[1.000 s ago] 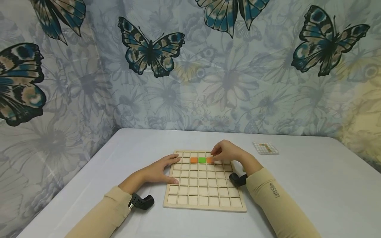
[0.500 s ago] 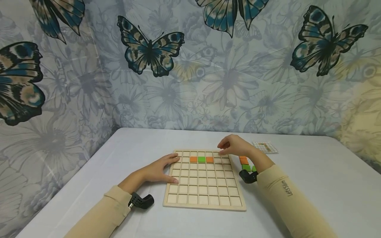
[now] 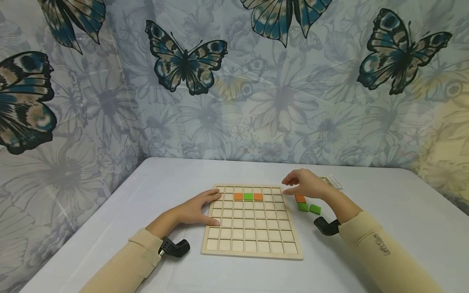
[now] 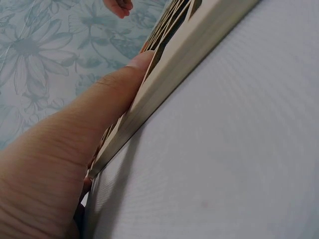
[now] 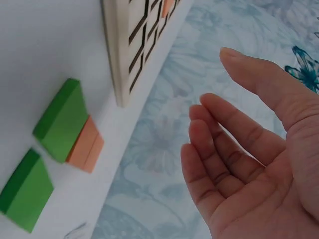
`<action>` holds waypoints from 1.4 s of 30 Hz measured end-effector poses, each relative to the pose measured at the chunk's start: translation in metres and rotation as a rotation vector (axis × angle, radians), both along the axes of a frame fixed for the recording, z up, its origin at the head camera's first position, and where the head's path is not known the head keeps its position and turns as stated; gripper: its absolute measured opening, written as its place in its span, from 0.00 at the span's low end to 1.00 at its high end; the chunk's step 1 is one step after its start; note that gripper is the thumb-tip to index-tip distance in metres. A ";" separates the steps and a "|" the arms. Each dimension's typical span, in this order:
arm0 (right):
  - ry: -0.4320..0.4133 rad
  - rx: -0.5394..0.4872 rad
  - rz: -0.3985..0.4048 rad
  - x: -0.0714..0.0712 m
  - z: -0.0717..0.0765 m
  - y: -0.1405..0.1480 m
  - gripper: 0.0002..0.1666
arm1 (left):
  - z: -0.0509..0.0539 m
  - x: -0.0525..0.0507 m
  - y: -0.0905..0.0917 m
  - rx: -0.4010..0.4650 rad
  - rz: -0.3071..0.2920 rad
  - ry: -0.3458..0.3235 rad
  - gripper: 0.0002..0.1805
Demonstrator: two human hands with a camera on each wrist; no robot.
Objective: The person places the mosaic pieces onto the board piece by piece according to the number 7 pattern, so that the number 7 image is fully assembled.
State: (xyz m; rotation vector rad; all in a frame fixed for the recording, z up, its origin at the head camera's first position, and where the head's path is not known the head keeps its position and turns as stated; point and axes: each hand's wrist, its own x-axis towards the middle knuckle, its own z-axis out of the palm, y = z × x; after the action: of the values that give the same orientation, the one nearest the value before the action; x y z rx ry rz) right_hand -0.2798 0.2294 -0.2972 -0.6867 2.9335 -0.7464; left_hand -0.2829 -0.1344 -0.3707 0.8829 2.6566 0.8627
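A wooden grid board (image 3: 253, 256) lies on the white table. In its second row from the far side sit an orange tile (image 3: 238, 197), a green tile (image 3: 248, 197) and another orange tile (image 3: 258, 197), side by side. My left hand (image 3: 194, 209) rests on the board's left edge, thumb on the rim, fingers spread. Past the far right corner, my right hand (image 3: 307, 184) hovers with nothing in it; the right wrist view shows its relaxed fingers and thumb (image 5: 259, 74) apart. Beneath and nearer me lie two loose green tiles (image 5: 62, 119) beside orange tiles (image 5: 86, 147), partly hidden in the head view.
A small gridded pattern card (image 3: 333, 182) lies behind the right hand, partly covered by it. Black wrist cameras hang at both cuffs. A butterfly-patterned cloth (image 3: 234, 114) stands behind and left of the table.
My right hand has let go of the right-hand orange tile on the board and moved rightward off it, uncovering the loose tiles. The left hand stays where it was.
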 end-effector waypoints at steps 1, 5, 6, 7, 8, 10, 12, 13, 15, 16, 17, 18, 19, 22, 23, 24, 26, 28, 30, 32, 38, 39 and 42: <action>0.003 0.001 -0.005 0.002 -0.001 0.002 0.22 | 0.000 0.000 0.000 -0.001 0.001 -0.001 0.50; 0.022 0.001 -0.018 0.007 -0.003 0.011 0.21 | -0.001 0.000 0.000 -0.002 0.007 -0.001 0.50; 0.021 -0.002 -0.021 0.008 -0.003 0.013 0.21 | 0.000 0.000 0.000 -0.001 0.008 -0.001 0.50; 0.021 -0.004 -0.023 0.010 -0.004 0.015 0.21 | -0.001 0.000 0.000 0.000 0.009 -0.001 0.50; 0.018 -0.006 -0.024 0.011 -0.005 0.017 0.21 | -0.001 0.000 0.000 0.002 0.010 -0.001 0.50; 0.011 -0.006 -0.032 0.013 -0.006 0.019 0.21 | -0.001 -0.001 0.000 0.007 0.008 -0.001 0.50; 0.010 -0.004 -0.031 0.015 -0.008 0.021 0.20 | -0.001 -0.002 -0.001 0.011 0.004 0.001 0.51; 0.010 -0.004 -0.029 0.016 -0.008 0.022 0.20 | -0.001 -0.002 -0.001 0.013 0.001 0.003 0.51; 0.018 0.000 -0.028 0.019 -0.010 0.024 0.19 | -0.002 -0.003 -0.001 0.013 -0.002 0.004 0.51; 0.023 0.000 -0.027 0.020 -0.011 0.025 0.19 | -0.002 -0.003 -0.001 0.012 -0.002 0.004 0.51; 0.021 -0.003 -0.028 0.021 -0.011 0.026 0.18 | -0.003 -0.003 -0.001 0.012 -0.004 0.005 0.51; 0.018 -0.006 -0.033 0.022 -0.011 0.027 0.18 | -0.003 -0.003 -0.001 0.011 -0.005 0.004 0.51; 0.014 -0.008 -0.038 0.023 -0.012 0.028 0.18 | -0.003 -0.004 -0.001 0.009 -0.005 0.005 0.51; -0.001 -0.019 -0.051 0.026 -0.014 0.032 0.18 | -0.004 -0.004 -0.001 0.009 -0.007 0.007 0.51; -0.007 -0.022 -0.052 0.027 -0.015 0.034 0.17 | -0.004 -0.004 -0.001 0.010 -0.007 0.007 0.51; -0.012 -0.027 -0.052 0.028 -0.016 0.035 0.17 | -0.004 -0.004 -0.001 0.011 -0.009 0.007 0.51; -0.017 -0.038 -0.047 0.029 -0.017 0.037 0.18 | -0.004 -0.004 -0.001 0.012 -0.010 0.006 0.51; -0.023 -0.047 -0.047 0.030 -0.018 0.038 0.18 | -0.004 -0.004 -0.001 0.009 -0.009 0.008 0.51; -0.030 -0.056 -0.057 0.030 -0.019 0.040 0.19 | -0.004 -0.004 -0.001 0.006 -0.006 0.008 0.51; -0.041 -0.064 -0.077 0.030 -0.020 0.041 0.19 | -0.004 -0.004 -0.002 0.003 -0.002 0.007 0.51; -0.082 -0.102 -0.090 0.029 -0.023 0.044 0.18 | -0.004 -0.003 -0.001 0.009 0.001 0.000 0.51; -0.089 -0.106 -0.086 0.030 -0.024 0.044 0.18 | -0.003 -0.003 -0.001 0.010 0.000 0.000 0.51; -0.103 -0.109 -0.094 0.029 -0.026 0.045 0.18 | -0.003 -0.003 -0.001 0.013 -0.002 -0.002 0.50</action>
State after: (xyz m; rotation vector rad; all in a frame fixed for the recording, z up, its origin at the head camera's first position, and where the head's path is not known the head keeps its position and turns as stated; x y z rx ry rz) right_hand -0.2504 0.2748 -0.3231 -0.5025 2.8658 -0.9268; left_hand -0.2857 -0.1359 -0.3742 0.8873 2.6511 0.8810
